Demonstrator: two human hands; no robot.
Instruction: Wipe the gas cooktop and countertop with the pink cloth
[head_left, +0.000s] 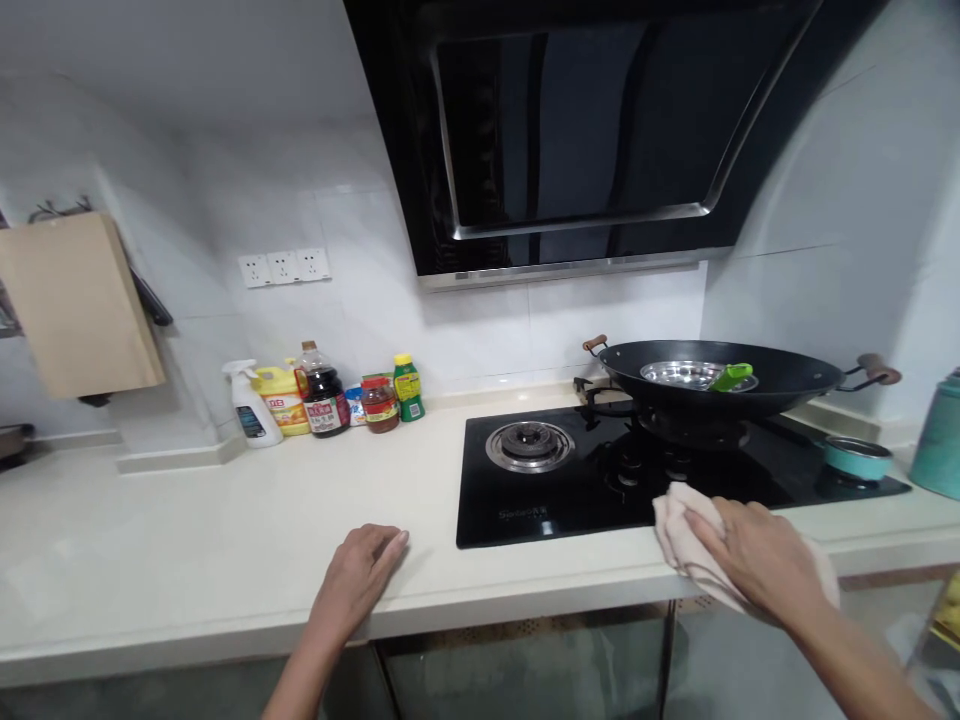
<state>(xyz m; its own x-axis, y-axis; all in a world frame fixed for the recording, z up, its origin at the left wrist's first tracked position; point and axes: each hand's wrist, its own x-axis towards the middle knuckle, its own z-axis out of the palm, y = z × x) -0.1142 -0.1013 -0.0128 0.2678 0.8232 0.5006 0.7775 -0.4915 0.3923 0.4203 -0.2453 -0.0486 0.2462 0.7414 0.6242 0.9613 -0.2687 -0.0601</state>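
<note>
My right hand (pixel 765 550) is closed around a pale pink cloth (pixel 686 525), which lies against the front edge of the black gas cooktop (pixel 577 510) and droops over the counter edge. To the left of the cooktop, my left hand (pixel 366 570) rests on the white countertop (pixel 225 530) near its front edge. Its fingers are loosely bent, the thumb stretched out, and nothing is in it. A black wok (pixel 795 375) sits on the right burner. Inside it is a metal strainer (pixel 667 373) with a green handle (pixel 732 377). The left burner (pixel 529 445) is bare.
Along the wall stand a white spray bottle (pixel 255 410), a yellow jug (pixel 289 405), a dark sauce bottle (pixel 325 395), a red-lidded jar (pixel 380 408) and a green bottle (pixel 409 390). A turquoise bowl (pixel 857 460) sits on the cooktop's right end. Above hangs a range hood (pixel 577 140).
</note>
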